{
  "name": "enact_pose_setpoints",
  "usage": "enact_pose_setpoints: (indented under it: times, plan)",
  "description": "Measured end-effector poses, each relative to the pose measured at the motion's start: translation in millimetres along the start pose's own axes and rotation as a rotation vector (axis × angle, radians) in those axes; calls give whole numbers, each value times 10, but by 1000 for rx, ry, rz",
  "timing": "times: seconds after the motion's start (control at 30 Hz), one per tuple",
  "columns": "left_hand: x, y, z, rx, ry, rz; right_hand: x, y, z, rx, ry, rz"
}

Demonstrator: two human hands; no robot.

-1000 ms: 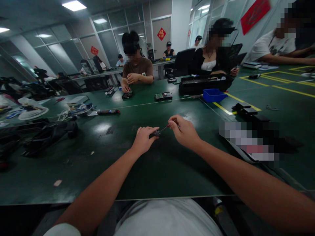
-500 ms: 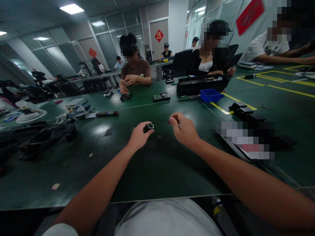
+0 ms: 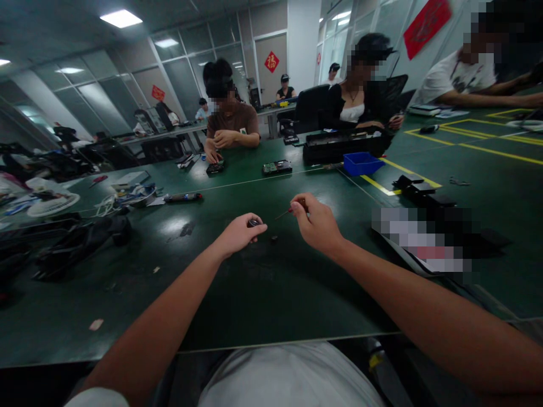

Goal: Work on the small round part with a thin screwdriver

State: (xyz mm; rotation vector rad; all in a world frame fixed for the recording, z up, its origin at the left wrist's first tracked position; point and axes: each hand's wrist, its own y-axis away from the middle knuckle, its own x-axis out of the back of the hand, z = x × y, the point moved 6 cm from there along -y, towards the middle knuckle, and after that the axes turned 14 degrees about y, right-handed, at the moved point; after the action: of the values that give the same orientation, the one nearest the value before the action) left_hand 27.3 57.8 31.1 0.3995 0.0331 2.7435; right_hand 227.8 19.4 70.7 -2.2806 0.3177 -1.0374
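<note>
At the green table (image 3: pixel 297 299), one person's left hand (image 3: pixel 237 234) grips a black tube (image 3: pixel 254 223), the right hand (image 3: pixel 317 223) a screwdriver (image 3: pixel 290 211), a dark piece (image 3: pixel 274 238) nearby.

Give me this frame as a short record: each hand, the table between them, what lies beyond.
Left hand: holds a small dark round part
Right hand: holds a thin-shafted tool, tip toward the left hand
Between hands: small dark piece on the green table
Beyond: circuit-board unit; blue tray to its right
Across: person in brown, one hand at a similar unit
</note>
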Motion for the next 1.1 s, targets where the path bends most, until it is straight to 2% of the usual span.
enact_pose_setpoints:
  times: [0.13,0.33,0.47,0.57,0.73,0.87,1.0,1.1]
  plan:
    - [-195,-9,75,-188,-429,-87,-2,-1,-4,6,8,2]
    - [-388,-63,-8,-264,-690,-147,3,0,-11,17,6,0]
    - [-353,-105,-2,-251,-709,-146,-6,3,-18,23,3,-18]
    - [-237,-133,1,-205,-483,-154,-16,2,-13,21,-2,-28]
    - [230,-120,-182,49,124,20,-23,-3,-1,11,2,-40]
    - [744,25,-293,71,593,182,-33,-6,7,12,2,-48]
    - [1361,319,-378,114,785,433,-49,-7,29,14,8,-41]
    - [1810,614,-352,68,852,587,-61,-3,42,9,6,-49]
